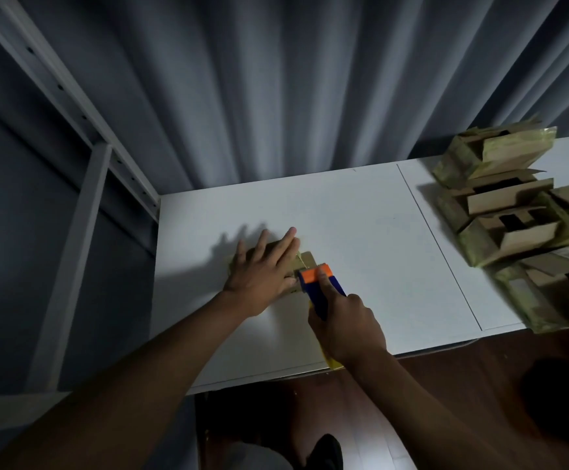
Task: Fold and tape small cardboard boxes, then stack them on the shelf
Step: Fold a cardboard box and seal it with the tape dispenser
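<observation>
Head view: left hand [262, 266], fingers spread flat, pins the box [307, 261]; right hand [346, 329], clenched around the tape dispenser [320, 283], should probably pull steadily toward six o'clock.

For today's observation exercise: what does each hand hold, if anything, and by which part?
The right hand grips the tape dispenser by its blue handle. The left hand holds nothing; it presses flat on the cardboard box.
</observation>
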